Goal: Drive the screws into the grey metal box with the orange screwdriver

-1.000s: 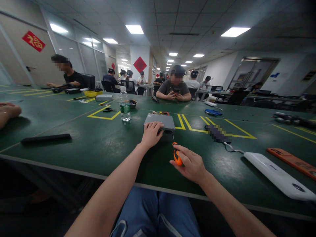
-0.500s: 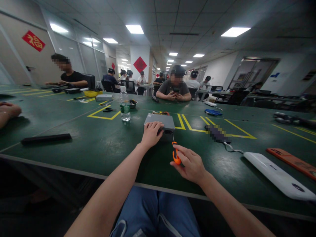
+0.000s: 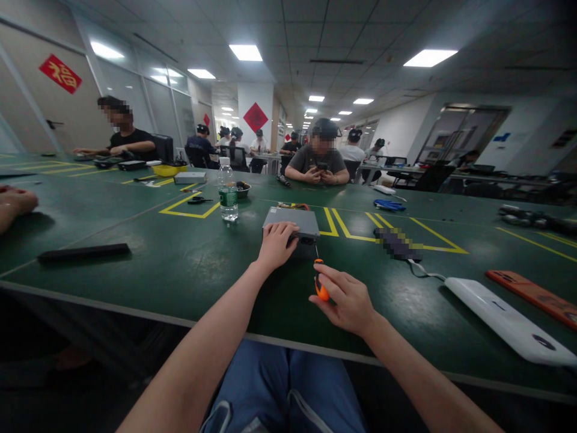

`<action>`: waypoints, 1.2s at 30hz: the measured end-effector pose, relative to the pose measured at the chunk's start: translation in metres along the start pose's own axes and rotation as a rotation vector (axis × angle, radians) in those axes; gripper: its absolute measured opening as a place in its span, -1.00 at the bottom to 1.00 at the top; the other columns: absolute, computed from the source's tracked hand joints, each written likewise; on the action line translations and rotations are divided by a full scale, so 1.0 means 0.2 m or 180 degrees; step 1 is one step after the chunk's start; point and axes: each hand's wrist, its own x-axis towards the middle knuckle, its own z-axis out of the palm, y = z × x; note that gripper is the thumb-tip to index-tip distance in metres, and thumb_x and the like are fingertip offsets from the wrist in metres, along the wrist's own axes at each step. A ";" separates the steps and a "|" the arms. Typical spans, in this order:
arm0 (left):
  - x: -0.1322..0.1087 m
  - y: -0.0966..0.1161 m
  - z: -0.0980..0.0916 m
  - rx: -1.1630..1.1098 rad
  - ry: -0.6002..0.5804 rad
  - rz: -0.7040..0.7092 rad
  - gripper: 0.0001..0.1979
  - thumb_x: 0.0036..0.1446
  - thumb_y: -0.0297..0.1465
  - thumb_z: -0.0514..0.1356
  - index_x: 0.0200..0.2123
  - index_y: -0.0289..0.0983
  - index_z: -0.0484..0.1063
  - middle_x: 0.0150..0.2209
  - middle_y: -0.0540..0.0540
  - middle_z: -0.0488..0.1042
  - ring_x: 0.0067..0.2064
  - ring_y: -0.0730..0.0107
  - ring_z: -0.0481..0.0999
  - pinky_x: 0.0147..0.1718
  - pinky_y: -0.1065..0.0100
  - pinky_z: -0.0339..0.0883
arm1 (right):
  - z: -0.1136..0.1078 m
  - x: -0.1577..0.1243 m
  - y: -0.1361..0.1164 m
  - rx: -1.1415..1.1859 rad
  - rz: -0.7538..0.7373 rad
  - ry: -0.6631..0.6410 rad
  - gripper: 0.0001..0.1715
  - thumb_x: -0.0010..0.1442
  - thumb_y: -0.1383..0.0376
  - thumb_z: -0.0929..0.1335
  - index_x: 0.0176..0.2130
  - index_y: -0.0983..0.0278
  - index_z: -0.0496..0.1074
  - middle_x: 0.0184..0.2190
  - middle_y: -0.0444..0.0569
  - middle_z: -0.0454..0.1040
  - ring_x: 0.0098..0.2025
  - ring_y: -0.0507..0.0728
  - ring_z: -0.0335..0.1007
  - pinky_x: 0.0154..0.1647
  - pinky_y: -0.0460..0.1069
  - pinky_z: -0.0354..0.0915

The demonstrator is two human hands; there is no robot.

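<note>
A grey metal power supply unit (image 3: 295, 220) lies on the green table, with coloured wires (image 3: 295, 206) at its far side and a socket in its near face. My left hand (image 3: 278, 242) grips its near left part, fingers flat over the top and thumb at the front edge. In my right hand (image 3: 345, 294) is an orange and black screwdriver (image 3: 321, 290), held by the handle between fingers and thumb. Its thin shaft points away from me, and the tip meets the near right corner of the unit. The screw itself is too small to make out.
A water bottle (image 3: 228, 191) stands beyond the unit to the left, near a metal bowl (image 3: 243, 190). A black bar (image 3: 84, 253) lies at left. To the right are a white power bank (image 3: 507, 319), an orange phone (image 3: 534, 296) and blue gloves (image 3: 389, 205). Another person's hand (image 3: 18, 200) rests at far left.
My right fingers have shifted slightly on the screwdriver handle, which looks turned a little. My left hand and the power supply unit stay put. The person at far left has moved an arm.
</note>
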 end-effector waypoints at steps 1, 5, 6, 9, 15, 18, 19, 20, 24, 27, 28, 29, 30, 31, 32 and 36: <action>0.00 0.00 0.00 -0.0004 -0.0004 0.0003 -0.76 0.12 -0.39 0.08 -0.10 -0.14 0.31 -0.03 0.00 0.39 0.01 0.30 0.30 0.01 0.20 0.00 | 0.01 0.00 0.00 0.0056 0.0032 0.0037 -0.68 0.15 0.22 0.30 -0.11 0.31 0.23 -0.09 0.21 0.38 -0.22 0.16 0.42 -0.30 0.03 0.38; 0.00 0.00 0.00 -0.0001 -0.0032 0.0006 -0.75 0.12 -0.39 0.08 -0.09 -0.14 0.31 -0.02 -0.01 0.39 0.02 0.30 0.29 0.01 0.21 0.00 | 0.01 0.00 0.01 0.0299 0.0111 0.0000 -0.61 0.15 0.19 0.30 -0.08 0.33 0.19 -0.11 0.22 0.39 -0.11 0.20 0.39 -0.24 0.06 0.39; 0.00 0.00 0.00 0.0001 -0.0031 0.0009 -0.75 0.12 -0.39 0.07 -0.09 -0.14 0.31 -0.02 -0.01 0.39 0.02 0.30 0.29 0.02 0.21 -0.01 | 0.00 0.00 0.00 0.0343 0.0107 -0.0045 -0.59 0.17 0.20 0.28 -0.04 0.35 0.17 -0.09 0.24 0.38 -0.08 0.21 0.37 -0.21 0.07 0.38; 0.00 0.00 -0.01 -0.0001 -0.0039 0.0013 -0.75 0.13 -0.39 0.06 -0.09 -0.14 0.30 -0.02 -0.01 0.38 0.03 0.30 0.29 0.03 0.20 -0.02 | -0.02 0.01 0.00 0.0267 0.0023 -0.0249 -0.58 0.20 0.28 0.21 0.04 0.38 0.16 -0.05 0.26 0.33 -0.05 0.22 0.34 -0.18 0.08 0.36; 0.00 0.00 0.00 0.0002 -0.0039 -0.0032 -0.75 0.11 -0.38 0.08 -0.10 -0.13 0.30 -0.02 0.00 0.38 0.02 0.29 0.29 0.02 0.20 -0.01 | 0.00 0.01 -0.01 -0.0007 -0.0084 -0.0182 -0.63 0.16 0.18 0.30 -0.11 0.37 0.28 -0.11 0.24 0.37 -0.17 0.19 0.39 -0.27 0.03 0.37; 0.00 0.00 0.00 -0.0008 -0.0035 -0.0017 -0.75 0.11 -0.39 0.08 -0.10 -0.12 0.30 -0.03 0.00 0.39 0.02 0.29 0.29 0.01 0.20 -0.01 | 0.01 0.01 -0.01 0.0046 -0.0032 -0.0126 -0.68 0.16 0.17 0.30 -0.16 0.34 0.28 -0.09 0.22 0.37 -0.21 0.15 0.40 -0.30 0.00 0.36; 0.00 0.00 0.00 -0.0009 -0.0036 -0.0015 -0.75 0.11 -0.39 0.08 -0.10 -0.12 0.30 -0.03 0.00 0.38 0.02 0.29 0.29 0.02 0.20 -0.01 | 0.01 0.01 -0.01 0.0071 -0.0014 -0.0175 -0.69 0.17 0.17 0.29 -0.16 0.33 0.28 -0.09 0.21 0.37 -0.24 0.14 0.40 -0.30 0.00 0.36; 0.00 0.00 0.00 -0.0007 -0.0039 -0.0012 -0.75 0.11 -0.39 0.08 -0.10 -0.13 0.30 -0.02 0.00 0.38 0.02 0.30 0.29 0.02 0.20 -0.01 | 0.00 0.01 -0.01 0.0086 -0.0001 -0.0251 -0.68 0.17 0.17 0.29 -0.15 0.33 0.28 -0.09 0.20 0.37 -0.25 0.13 0.40 -0.30 0.00 0.36; 0.00 0.00 -0.01 0.0008 -0.0052 0.0007 -0.75 0.13 -0.38 0.06 -0.09 -0.13 0.30 -0.02 0.00 0.38 0.02 0.30 0.28 0.02 0.20 -0.02 | -0.02 0.02 -0.02 0.0168 -0.0013 -0.0568 -0.62 0.20 0.16 0.24 -0.06 0.34 0.29 -0.07 0.23 0.31 -0.18 0.17 0.37 -0.24 0.04 0.35; 0.00 0.00 -0.01 0.0013 -0.0055 -0.0009 -0.75 0.13 -0.38 0.06 -0.09 -0.13 0.30 -0.03 0.00 0.38 0.02 0.31 0.29 0.02 0.22 -0.01 | -0.02 0.03 -0.02 0.0243 0.0006 -0.0618 -0.63 0.20 0.22 0.21 -0.04 0.36 0.28 -0.06 0.24 0.28 -0.10 0.20 0.34 -0.21 0.05 0.34; 0.00 0.00 -0.01 0.0010 -0.0055 -0.0015 -0.75 0.13 -0.38 0.06 -0.09 -0.13 0.30 -0.03 0.00 0.38 0.02 0.32 0.29 0.02 0.22 0.00 | -0.02 0.03 -0.02 0.0231 0.0003 -0.0593 -0.64 0.20 0.23 0.21 -0.05 0.35 0.28 -0.07 0.23 0.29 -0.11 0.19 0.35 -0.21 0.05 0.35; 0.00 0.00 -0.01 0.0004 -0.0051 -0.0016 -0.75 0.12 -0.38 0.06 -0.09 -0.13 0.30 -0.03 -0.01 0.38 0.02 0.31 0.29 0.02 0.22 0.00 | -0.02 0.03 -0.02 0.0213 -0.0009 -0.0548 -0.66 0.19 0.24 0.22 -0.06 0.35 0.28 -0.07 0.23 0.30 -0.12 0.19 0.36 -0.23 0.04 0.35; 0.00 0.00 -0.01 -0.0004 -0.0044 -0.0012 -0.75 0.12 -0.39 0.07 -0.10 -0.13 0.30 -0.03 -0.01 0.38 0.02 0.31 0.29 0.02 0.22 0.00 | -0.01 0.03 -0.02 0.0202 -0.0020 -0.0499 -0.68 0.19 0.24 0.23 -0.08 0.35 0.28 -0.07 0.23 0.31 -0.14 0.18 0.37 -0.25 0.03 0.36; 0.00 0.00 -0.01 -0.0013 -0.0039 -0.0004 -0.75 0.12 -0.39 0.07 -0.10 -0.13 0.30 -0.03 -0.01 0.38 0.03 0.31 0.29 0.02 0.21 -0.01 | -0.01 0.02 -0.02 0.0205 -0.0029 -0.0449 -0.70 0.18 0.24 0.24 -0.10 0.35 0.27 -0.07 0.24 0.32 -0.16 0.17 0.38 -0.27 0.02 0.36; 0.00 0.00 -0.01 -0.0020 -0.0037 0.0001 -0.75 0.12 -0.39 0.08 -0.10 -0.14 0.30 -0.02 -0.01 0.38 0.03 0.30 0.29 0.02 0.21 -0.01 | 0.00 0.02 -0.02 0.0219 -0.0029 -0.0406 -0.72 0.17 0.24 0.25 -0.13 0.34 0.27 -0.08 0.23 0.34 -0.19 0.16 0.40 -0.28 0.02 0.36; 0.00 0.00 -0.01 -0.0019 -0.0065 -0.0011 -0.75 0.12 -0.39 0.07 -0.09 -0.14 0.30 -0.02 -0.02 0.38 0.03 0.30 0.29 0.02 0.20 0.00 | 0.01 0.01 -0.01 0.0325 0.0046 -0.0291 -0.74 0.15 0.26 0.26 -0.15 0.32 0.23 -0.12 0.21 0.38 -0.23 0.15 0.42 -0.31 0.02 0.38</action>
